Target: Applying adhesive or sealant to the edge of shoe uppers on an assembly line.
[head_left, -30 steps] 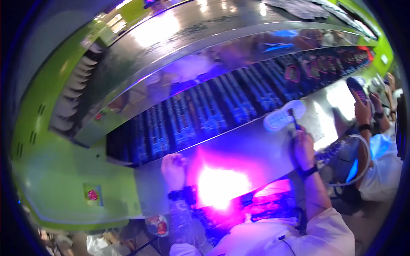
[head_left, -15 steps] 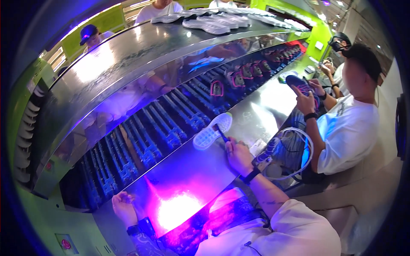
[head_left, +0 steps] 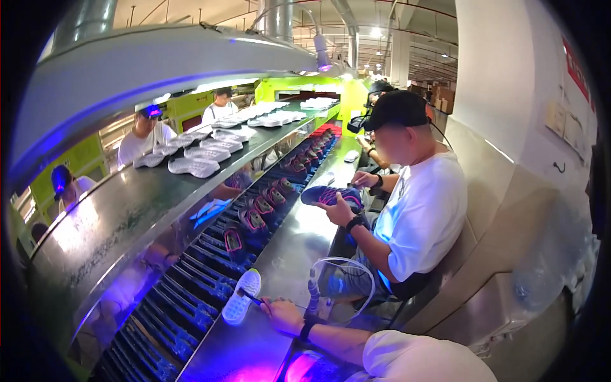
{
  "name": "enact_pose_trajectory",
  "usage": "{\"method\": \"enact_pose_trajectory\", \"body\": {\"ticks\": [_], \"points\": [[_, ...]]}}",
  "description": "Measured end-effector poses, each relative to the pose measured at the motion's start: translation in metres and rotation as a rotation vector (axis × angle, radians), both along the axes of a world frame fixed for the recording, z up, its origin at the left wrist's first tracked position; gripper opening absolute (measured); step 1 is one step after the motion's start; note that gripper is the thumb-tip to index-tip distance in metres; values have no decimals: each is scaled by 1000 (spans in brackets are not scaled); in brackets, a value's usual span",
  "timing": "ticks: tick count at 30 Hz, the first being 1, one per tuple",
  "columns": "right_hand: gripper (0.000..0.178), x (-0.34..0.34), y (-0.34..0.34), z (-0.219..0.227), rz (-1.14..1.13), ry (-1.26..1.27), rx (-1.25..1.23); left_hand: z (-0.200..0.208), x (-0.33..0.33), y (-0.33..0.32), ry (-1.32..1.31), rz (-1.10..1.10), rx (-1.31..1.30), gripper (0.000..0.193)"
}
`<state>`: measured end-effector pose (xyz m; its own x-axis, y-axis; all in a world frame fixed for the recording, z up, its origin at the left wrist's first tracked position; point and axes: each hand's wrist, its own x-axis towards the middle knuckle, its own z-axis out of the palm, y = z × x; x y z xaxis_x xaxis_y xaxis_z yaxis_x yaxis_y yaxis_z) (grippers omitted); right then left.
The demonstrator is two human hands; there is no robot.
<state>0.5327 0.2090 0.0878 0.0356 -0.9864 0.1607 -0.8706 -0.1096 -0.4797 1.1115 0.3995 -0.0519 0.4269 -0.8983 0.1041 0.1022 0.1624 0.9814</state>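
Note:
My right hand (head_left: 284,316) is closed around the dark handle of a slim brush (head_left: 254,298). The brush's tip rests on a white shoe sole (head_left: 236,310) with a blocky cell pattern and a yellow-green end. That sole lies on the metal worktable, close to the conveyor's edge. My left hand is out of the picture. A co-worker (head_left: 417,210) farther along the table holds a dark shoe with pink lines (head_left: 331,196) in both hands.
A conveyor with blue slats (head_left: 167,321) runs along the table, carrying dark shoe uppers with pink trim (head_left: 252,221). Above it, a metal shelf (head_left: 121,210) bears several white soles (head_left: 194,167). A white hose (head_left: 372,274) loops near the co-worker. Other people stand across the line.
My view has swung up and to the right, so my left hand has left the picture. The right hand still holds the brush at the sole.

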Motion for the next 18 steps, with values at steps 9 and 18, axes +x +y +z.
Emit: {"method": "enact_pose_trajectory", "body": {"ticks": [9,18], "points": [[42,-13,7,24,-42,-88,32,87,-82,-8,-894,364,49,33],[34,-4,8,28,110,-462,25,107,-94,-4,307,292,-61,24]]}}
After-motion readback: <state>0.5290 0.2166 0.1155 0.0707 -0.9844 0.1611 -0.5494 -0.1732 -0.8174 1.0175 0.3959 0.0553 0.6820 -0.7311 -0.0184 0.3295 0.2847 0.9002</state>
